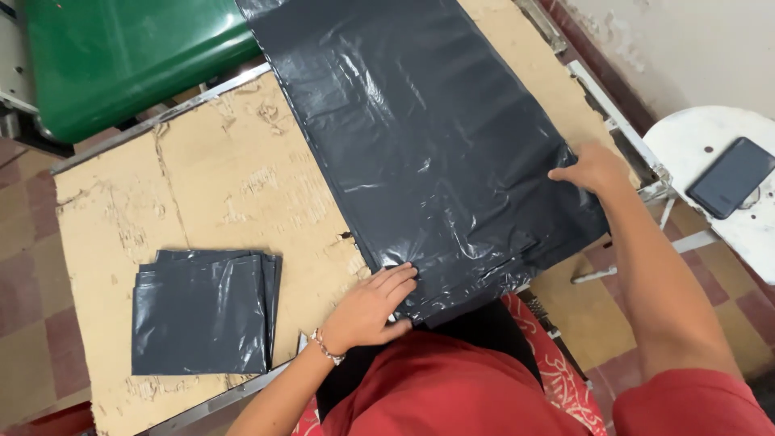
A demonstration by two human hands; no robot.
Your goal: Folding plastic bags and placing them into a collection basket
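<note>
A long dark grey plastic bag lies flat on a worn cardboard-covered table, stretching from the green machine toward me. My left hand rests on the bag's near-left corner, thumb under the edge and fingers on top, pinching it. My right hand presses on the bag's right edge, fingers curled over it. A beaded bracelet sits on my left wrist.
A stack of folded dark grey bags lies at the table's near left. A green machine stands at the far left. A white round stool at right holds a dark phone. The floor is tiled.
</note>
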